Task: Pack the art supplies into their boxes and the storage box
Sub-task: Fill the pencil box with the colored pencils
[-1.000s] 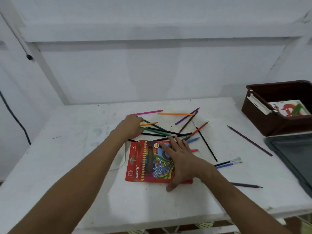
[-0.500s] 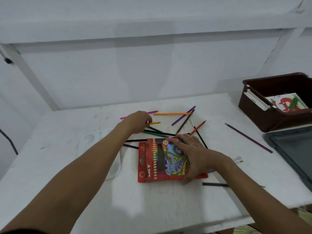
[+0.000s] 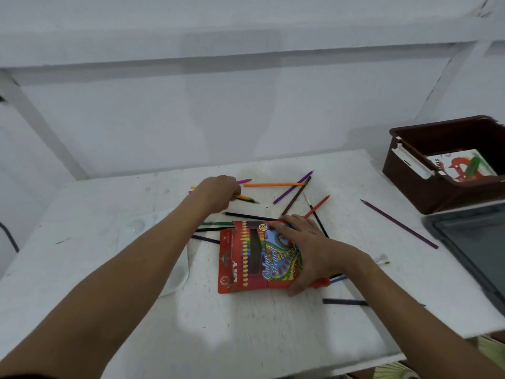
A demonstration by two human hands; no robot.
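White walls and a white painted table (image 3: 273, 337) with scuffs all over, that's the whole setup. Far right sits a brown storage box (image 3: 426, 192) with one printed booklet-looking thing already inside, and just in front of it a grey lid or tray (image 3: 470, 242), only partly in frame.

Middle of the table is one red colour pencil box (image 3: 246, 258) lying flat. The right hand (image 3: 308, 250) is spread over its right side, fingers mostly straight and pressing, thumb hooked at the near edge, so more pinning than gripping. Under the left forearm there's one white paint palette (image 3: 175, 274).

The left hand (image 3: 218, 192) is curled round a yellow pencil (image 3: 246, 198) with a dark tip, at the far side of the scatter.

Loose pencils (image 3: 295, 198): I count roughly a dozen, some overlapping or hidden under the box, so don't quote me. One long purple one (image 3: 399, 224) lies well apart toward the storage box. Two brushes maybe, by the right wrist.

My take for doing this well: keep that box pinned, gather several pencils pointing the same way, then slide them in together instead of one by one.
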